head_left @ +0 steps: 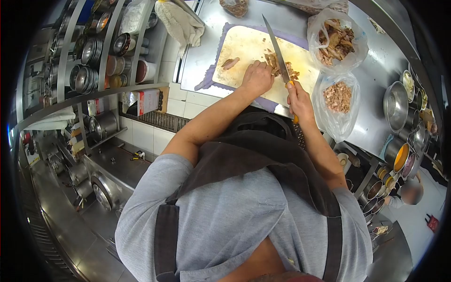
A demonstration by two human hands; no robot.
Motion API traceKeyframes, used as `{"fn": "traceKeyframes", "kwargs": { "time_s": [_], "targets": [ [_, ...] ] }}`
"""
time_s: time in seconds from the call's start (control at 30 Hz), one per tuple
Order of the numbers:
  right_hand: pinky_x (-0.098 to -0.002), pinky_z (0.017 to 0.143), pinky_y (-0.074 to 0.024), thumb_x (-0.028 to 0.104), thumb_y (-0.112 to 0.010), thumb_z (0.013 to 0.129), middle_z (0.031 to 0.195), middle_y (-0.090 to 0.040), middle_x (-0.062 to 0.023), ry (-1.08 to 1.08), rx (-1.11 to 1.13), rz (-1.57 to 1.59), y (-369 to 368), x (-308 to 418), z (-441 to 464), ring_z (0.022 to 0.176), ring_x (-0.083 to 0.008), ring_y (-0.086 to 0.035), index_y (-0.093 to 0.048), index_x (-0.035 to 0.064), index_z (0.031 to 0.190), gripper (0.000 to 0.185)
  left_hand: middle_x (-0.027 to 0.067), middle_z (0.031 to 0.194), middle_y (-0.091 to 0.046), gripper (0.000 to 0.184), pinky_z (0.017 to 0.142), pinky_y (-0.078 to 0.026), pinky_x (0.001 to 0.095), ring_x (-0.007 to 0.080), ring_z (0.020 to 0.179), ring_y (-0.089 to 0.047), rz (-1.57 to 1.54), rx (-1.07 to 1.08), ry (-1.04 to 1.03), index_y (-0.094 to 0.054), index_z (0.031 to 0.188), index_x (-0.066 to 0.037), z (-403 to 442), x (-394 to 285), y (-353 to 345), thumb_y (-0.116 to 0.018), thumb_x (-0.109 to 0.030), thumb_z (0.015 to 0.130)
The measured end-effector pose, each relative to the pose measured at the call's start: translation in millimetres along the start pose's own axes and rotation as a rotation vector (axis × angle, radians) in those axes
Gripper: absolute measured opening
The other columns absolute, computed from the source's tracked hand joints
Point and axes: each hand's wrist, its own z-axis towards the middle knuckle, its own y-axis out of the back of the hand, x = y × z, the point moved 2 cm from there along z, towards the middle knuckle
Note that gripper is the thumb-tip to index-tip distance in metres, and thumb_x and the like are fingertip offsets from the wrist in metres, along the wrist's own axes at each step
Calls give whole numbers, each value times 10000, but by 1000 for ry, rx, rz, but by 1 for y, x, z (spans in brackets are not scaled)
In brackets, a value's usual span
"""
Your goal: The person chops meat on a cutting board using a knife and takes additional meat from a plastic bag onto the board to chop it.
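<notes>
My right hand point(299, 101) is wrapped round the orange handle of a long knife point(277, 49), whose blade points away over the cutting board point(242, 40). Left of the blade, my left hand point(258, 78) rests on the board with its fingers curled beside the chopped meat point(292, 73); whatever its fingertips hold is hidden. A separate piece of meat point(230, 63) lies on the board's left part. Under the board is a purple cloth point(206, 82). To the right stand an open plastic bag of larger meat pieces point(339, 40) and another bag of diced meat point(337, 97).
A pale towel point(176, 23) hangs at the metal table's point(190, 70) left edge. Metal bowls point(396, 106) stand at the right, with more containers below them. Shelves of dishes point(87, 77) fill the left. Another person point(399, 199) is at the lower right.
</notes>
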Motion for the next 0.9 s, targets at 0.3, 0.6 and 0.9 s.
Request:
{"fn": "traceKeyframes", "kwargs": {
  "time_s": [0.3,0.6,0.9],
  "targets": [
    [-299,402,-384,367,-434,1044,598,-534,-58,96,-85,-28,7,-23,-4,392,-130,-484,-574,25,1167,389,148,756,-646,87,739,-509,413,339,795,-619,-20,-12,0,-651,740,-30,1,24,6,-606,-88,787],
    [-570,717,-476,395,-429,1020,847,-649,-311,185,-105,-369,7,-37,8,837,-505,-618,-557,92,1207,378,120,746,-667,102,671,-521,405,305,719,-653,-272,-59,208,-663,768,-54,1,65,49,-664,-150,800],
    [-583,701,-463,370,-415,1026,844,-638,-319,222,-87,-354,10,-35,9,831,-521,-606,-576,69,1167,369,49,789,-690,91,618,-492,279,146,660,-623,-544,-290,281,-700,859,-44,12,56,156,-722,-127,830]
  ]
}}
